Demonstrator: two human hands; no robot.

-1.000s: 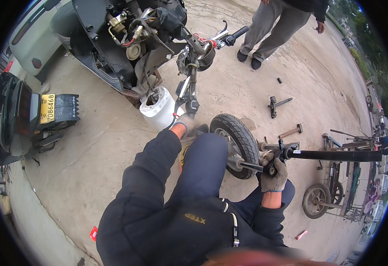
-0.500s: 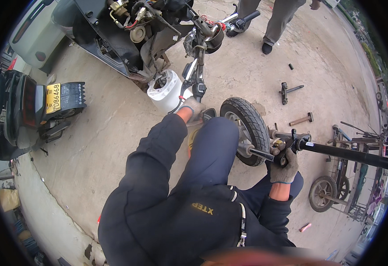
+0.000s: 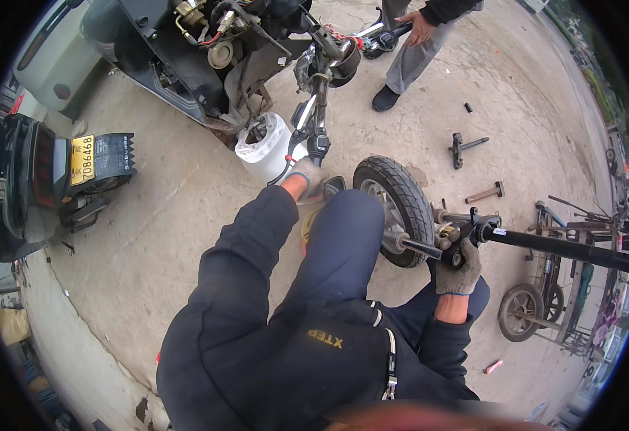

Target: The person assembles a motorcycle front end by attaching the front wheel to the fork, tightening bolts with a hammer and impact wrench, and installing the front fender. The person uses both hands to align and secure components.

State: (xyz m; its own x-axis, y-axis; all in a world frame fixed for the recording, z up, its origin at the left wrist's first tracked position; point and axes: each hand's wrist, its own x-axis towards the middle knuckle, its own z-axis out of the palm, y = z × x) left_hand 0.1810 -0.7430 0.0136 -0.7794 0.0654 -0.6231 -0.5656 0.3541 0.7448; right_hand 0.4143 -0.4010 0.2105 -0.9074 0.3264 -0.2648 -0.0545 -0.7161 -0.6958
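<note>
My left hand [image 3: 309, 174], in a grey work glove, is closed round the lower end of the scooter handlebar [image 3: 319, 136], where its grip would be; the fingers are mostly hidden. Beside that hand are a white bucket [image 3: 260, 159] with a plastic liner and a black, mirror-like part [image 3: 334, 188]. My right hand [image 3: 460, 271], gloved too, is wrapped round the black clamp end of a front fork [image 3: 473, 230], whose long black tube points right. Next to it, against my knee, a small wheel [image 3: 395, 208] with a black tyre stands upright.
A hammer [image 3: 485, 192], a T-shaped metal part [image 3: 465, 149] and a short black cylinder [image 3: 468, 108] lie on the concrete. A stripped scooter body [image 3: 185, 65] stands ahead. Another person's hand [image 3: 419, 29] is by the far handlebar end. A cart [image 3: 544, 287] stands right.
The other person has stepped left and lowered a hand toward the far handlebar end. My hands keep their holds; the view has shifted slightly.
</note>
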